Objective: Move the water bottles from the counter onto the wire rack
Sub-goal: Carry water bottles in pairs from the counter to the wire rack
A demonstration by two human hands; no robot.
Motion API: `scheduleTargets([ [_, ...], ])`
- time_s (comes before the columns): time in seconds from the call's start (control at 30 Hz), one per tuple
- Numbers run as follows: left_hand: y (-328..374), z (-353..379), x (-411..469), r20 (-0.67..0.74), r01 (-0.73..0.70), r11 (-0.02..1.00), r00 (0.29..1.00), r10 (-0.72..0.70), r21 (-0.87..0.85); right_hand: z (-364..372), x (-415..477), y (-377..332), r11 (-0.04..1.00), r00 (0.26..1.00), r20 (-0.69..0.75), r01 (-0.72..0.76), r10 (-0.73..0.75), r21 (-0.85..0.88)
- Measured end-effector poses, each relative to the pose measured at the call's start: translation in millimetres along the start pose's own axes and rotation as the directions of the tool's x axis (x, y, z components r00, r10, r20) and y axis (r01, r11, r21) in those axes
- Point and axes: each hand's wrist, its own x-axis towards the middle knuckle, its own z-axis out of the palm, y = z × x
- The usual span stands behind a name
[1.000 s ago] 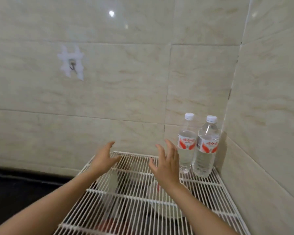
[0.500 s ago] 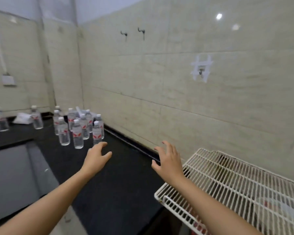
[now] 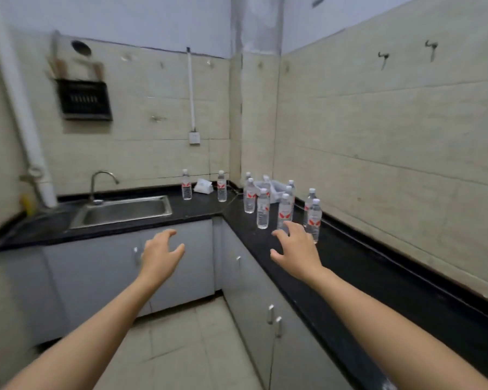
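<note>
The bottles [image 3: 262,208] stand upright in a cluster on the black desk [image 3: 350,266] near the corner, two more apart beside the sink [image 3: 121,211]. My right hand [image 3: 296,250] reaches just before the nearest ones, my left hand [image 3: 161,253] over the floor, both spread and empty.
</note>
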Motion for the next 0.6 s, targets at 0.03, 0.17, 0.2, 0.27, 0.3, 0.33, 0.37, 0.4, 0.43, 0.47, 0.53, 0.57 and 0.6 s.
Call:
scheduleTargets([
  [0.03,-15.1,-14.6,1.0,-0.02,0.021,1.0,1.0,-0.02,0.002,5.8,9.9,-18.5,1.0,1.0,0.015,0.001,-0.001,0.021],
  [0.17,-62.7,-59.0,5.8,-0.103,0.086,0.996,0.991,-0.086,-0.011,35.9,36.6,-79.7,0.997,0.995,0.082,0.047,-0.052,0.063],
  [0.2,-72.0,-65.5,7.3,-0.122,0.103,0.994,0.987,-0.105,-0.019,43.8,41.3,-91.2,0.996,0.993,0.097,0.06,-0.067,0.071],
  [0.27,-89.6,-72.6,7.7,-0.134,0.141,0.99,0.98,-0.143,-0.027,59.4,50.0,-110.4,0.993,0.986,0.136,0.087,-0.097,0.079],
  [0.3,-97.3,-73.8,7.6,-0.134,0.156,0.987,0.978,-0.158,-0.026,66.5,55.0,-117.7,0.991,0.982,0.155,0.1,-0.112,0.084],
  [0.33,-104.8,-74.3,8.9,-0.133,0.166,0.986,0.977,-0.167,-0.019,73.2,61.4,-123.5,0.99,0.978,0.17,0.11,-0.124,0.09],
  [0.37,-112.0,-74.8,11.9,-0.132,0.176,0.984,0.975,-0.176,-0.015,79.5,69.4,-128.6,0.988,0.974,0.181,0.117,-0.134,0.097],
  [0.4,-118.3,-75.7,16.2,-0.134,0.186,0.983,0.973,-0.186,-0.016,85.6,78.7,-132.6,0.987,0.973,0.186,0.12,-0.139,0.107],
  [0.43,-124.7,-76.6,22.5,-0.14,0.194,0.981,0.971,-0.194,-0.017,92.2,89.5,-136.0,0.986,0.972,0.19,0.12,-0.142,0.119],
  [0.47,-130.6,-77.0,30.5,-0.148,0.199,0.98,0.969,-0.199,-0.014,99.2,101.6,-138.7,0.984,0.971,0.194,0.118,-0.143,0.133],
  [0.53,-141.6,-76.2,51.4,-0.161,0.206,0.978,0.966,-0.204,0.001,114.2,128.0,-143.2,0.98,0.97,0.198,0.11,-0.143,0.168],
  [0.57,-146.9,-74.8,64.2,-0.165,0.211,0.977,0.965,-0.206,0.011,122.5,142.5,-145.1,0.976,0.97,0.196,0.105,-0.143,0.189],
  [0.6,-151.4,-73.0,78.0,-0.167,0.214,0.977,0.964,-0.207,0.02,131.4,157.8,-146.8,0.971,0.97,0.194,0.102,-0.145,0.215],
])
